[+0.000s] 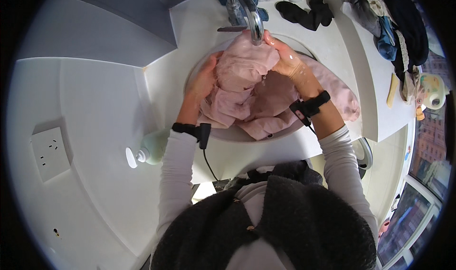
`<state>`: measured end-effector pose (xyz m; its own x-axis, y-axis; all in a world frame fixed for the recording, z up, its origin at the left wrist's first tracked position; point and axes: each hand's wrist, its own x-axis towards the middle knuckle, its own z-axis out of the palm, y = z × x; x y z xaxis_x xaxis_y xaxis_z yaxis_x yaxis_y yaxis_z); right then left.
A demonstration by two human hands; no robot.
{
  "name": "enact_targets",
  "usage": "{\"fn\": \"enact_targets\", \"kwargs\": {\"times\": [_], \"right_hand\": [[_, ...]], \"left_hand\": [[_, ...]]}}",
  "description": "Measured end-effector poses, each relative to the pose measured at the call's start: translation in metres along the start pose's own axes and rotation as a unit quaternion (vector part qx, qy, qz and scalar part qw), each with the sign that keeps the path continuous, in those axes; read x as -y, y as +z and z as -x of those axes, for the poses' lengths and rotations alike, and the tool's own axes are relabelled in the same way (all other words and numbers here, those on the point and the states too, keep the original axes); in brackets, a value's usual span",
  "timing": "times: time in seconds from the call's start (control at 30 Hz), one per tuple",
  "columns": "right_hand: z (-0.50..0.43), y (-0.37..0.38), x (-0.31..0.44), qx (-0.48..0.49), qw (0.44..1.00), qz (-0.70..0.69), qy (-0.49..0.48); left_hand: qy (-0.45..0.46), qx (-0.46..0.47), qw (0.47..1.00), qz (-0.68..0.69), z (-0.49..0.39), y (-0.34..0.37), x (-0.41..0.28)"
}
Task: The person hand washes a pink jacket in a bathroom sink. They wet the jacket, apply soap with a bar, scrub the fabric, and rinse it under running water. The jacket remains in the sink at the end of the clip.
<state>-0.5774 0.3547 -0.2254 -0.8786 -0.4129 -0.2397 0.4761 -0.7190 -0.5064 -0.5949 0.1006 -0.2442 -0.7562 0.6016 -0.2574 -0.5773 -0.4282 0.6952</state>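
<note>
A wet pink garment (245, 65) is bunched up under the spout of a chrome faucet (253, 17). My left hand (206, 76) grips its left side, and my right hand (285, 56) holds its upper right part close to the spout. More of the pink cloth fills the round white sink (231, 134) below my hands. On the right, a length of it lies over the rim onto the counter. Drops and a wet shine show on my right hand. Some of my fingers are hidden behind the fabric.
Black socks (306, 13) lie on the counter behind the sink, right of the faucet. A pump bottle (155, 147) stands left by the wall, under a power socket (51, 154). Piled clothes (386, 31), a yellow bar (392, 91) and a patterned bottle (433, 91) are at the right.
</note>
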Motion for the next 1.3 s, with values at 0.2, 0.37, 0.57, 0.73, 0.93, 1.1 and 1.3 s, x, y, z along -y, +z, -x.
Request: {"fn": "enact_targets", "kwargs": {"times": [0.2,0.37,0.57,0.73,0.93,1.1,1.3], "right_hand": [[-0.018,-0.024,-0.002,-0.239,0.942,0.198,-0.126],[-0.003,-0.018,-0.064,-0.077,0.904,0.371,-0.198],[-0.044,0.002,-0.108,-0.253,0.657,0.603,-0.376],[-0.039,-0.006,-0.049,-0.351,0.819,0.445,-0.087],[-0.005,0.024,-0.089,-0.120,0.807,0.495,-0.297],[-0.035,0.015,-0.079,-0.283,0.699,0.583,-0.303],[-0.035,0.005,-0.072,-0.304,0.685,0.605,-0.270]], "left_hand": [[-0.129,-0.023,0.990,0.047,-0.016,0.016,0.060],[-0.090,-0.170,0.979,0.064,-0.018,-0.003,0.052],[-0.121,-0.167,0.967,0.147,-0.014,0.022,0.077],[-0.132,-0.147,0.979,0.055,-0.025,0.028,0.088],[-0.056,-0.030,0.981,0.182,-0.041,-0.014,0.069],[-0.071,-0.175,0.980,0.061,-0.021,0.018,0.100],[-0.059,-0.143,0.987,-0.036,-0.029,0.019,0.062]]}}
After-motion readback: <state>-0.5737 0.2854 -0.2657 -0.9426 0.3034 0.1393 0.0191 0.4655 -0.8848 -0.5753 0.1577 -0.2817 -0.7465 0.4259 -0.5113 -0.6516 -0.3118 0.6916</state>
